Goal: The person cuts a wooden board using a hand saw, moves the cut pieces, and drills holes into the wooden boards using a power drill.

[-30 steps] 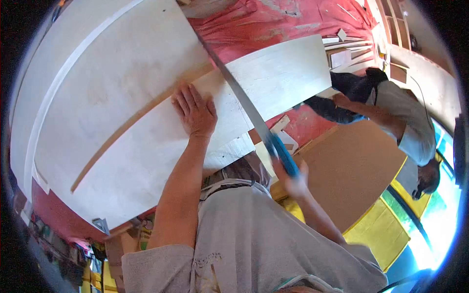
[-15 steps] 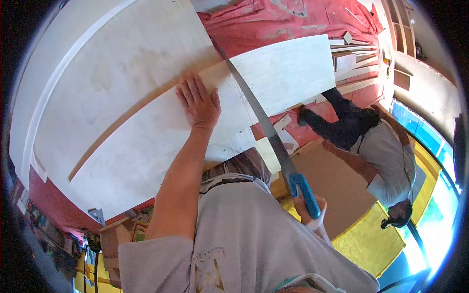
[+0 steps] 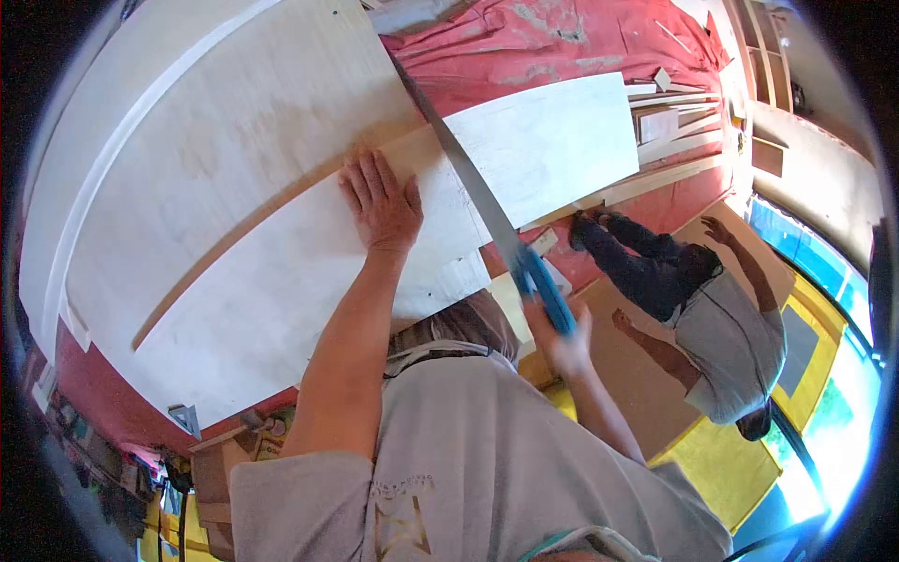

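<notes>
handsaw (image 3: 485, 199) slants across the white board (image 3: 440, 225), right hand (image 3: 559, 337) gripping its blue handle (image 3: 545, 288), left hand (image 3: 384, 211) open, flat on the board just left, where a skipped stroke could cut it.

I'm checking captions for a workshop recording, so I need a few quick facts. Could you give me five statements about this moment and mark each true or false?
1. The right hand grips a long, blue-handled metal handsaw. True.
2. Both hands grip the saw. False: the left hand lies flat on the long, pale wooden board.
3. The saw's blade crosses that board. True.
4. A green crumpled sheet lies beyond the board. False: the crumpled sheet there is red.
5. Another person in a grey shirt and dark trousers is at the right of the view. True.
</notes>
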